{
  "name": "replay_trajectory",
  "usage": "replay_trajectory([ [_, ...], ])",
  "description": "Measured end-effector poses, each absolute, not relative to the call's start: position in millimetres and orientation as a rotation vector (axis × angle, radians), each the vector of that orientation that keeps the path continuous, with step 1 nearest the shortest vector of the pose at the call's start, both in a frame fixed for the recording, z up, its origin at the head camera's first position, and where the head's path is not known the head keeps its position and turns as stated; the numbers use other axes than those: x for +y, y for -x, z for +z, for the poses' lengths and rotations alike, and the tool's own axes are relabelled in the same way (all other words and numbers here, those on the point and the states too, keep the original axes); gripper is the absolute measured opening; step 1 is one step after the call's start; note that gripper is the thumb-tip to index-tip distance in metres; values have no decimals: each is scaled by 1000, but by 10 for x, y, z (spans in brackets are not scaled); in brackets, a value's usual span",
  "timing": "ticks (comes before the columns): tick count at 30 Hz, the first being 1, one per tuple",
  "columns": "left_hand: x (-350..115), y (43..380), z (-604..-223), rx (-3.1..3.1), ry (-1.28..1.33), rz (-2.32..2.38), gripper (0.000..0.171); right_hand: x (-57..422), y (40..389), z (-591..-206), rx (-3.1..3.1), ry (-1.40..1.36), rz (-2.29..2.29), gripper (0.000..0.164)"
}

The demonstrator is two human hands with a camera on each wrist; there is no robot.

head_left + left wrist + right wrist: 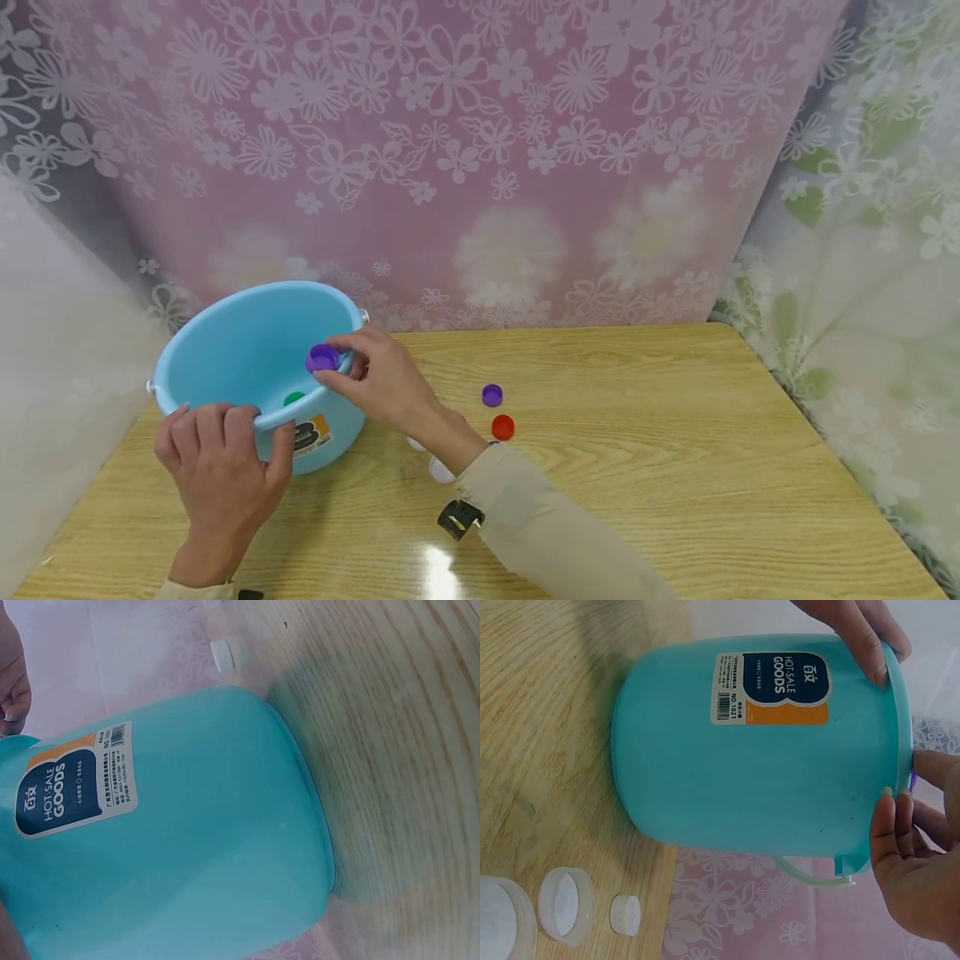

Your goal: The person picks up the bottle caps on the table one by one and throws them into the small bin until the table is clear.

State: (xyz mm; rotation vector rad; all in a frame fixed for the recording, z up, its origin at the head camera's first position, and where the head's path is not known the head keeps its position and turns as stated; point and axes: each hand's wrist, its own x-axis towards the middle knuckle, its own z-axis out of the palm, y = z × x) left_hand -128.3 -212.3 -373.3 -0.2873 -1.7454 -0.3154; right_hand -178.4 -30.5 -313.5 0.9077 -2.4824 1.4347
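Note:
A light blue plastic bucket (pixel 247 317) stands at the left of the table, its label (pixel 772 688) plain in both wrist views. My left hand (pixel 225 458) grips the near rim, fingers over the edge and thumb outside. At the right side of the rim, my right hand (pixel 390 383) pinches a purple bottle cap (pixel 324 357) between thumb and fingers, just inside the opening. Most of that cap is hidden behind the rim in the right wrist view. Inside the bucket lies a green cap (pixel 294 398), partly covered by the near wall.
On the wooden table (pixel 637 467), right of the bucket, lie another purple cap (pixel 492 395), a red cap (pixel 503 427) and several white caps (pixel 566 906), some behind my right forearm in the head view. A pink flowered curtain (pixel 495 192) hangs along the back edge.

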Motion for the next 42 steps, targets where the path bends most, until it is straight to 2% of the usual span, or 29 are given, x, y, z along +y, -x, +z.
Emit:
replay_trajectory([
  [11,-2100,1275,-3760,-1744,287,-328,38,-103,1808,-3194,-2427,-973,1539,41],
  [26,-2097,1258,-3762,-1748,259,-346,39,521,2028,-3427,-2501,-801,1398,31],
  [42,-2053,1253,-3742,-1716,253,-342,39,1234,2181,-3901,-2757,-549,1335,33],
])
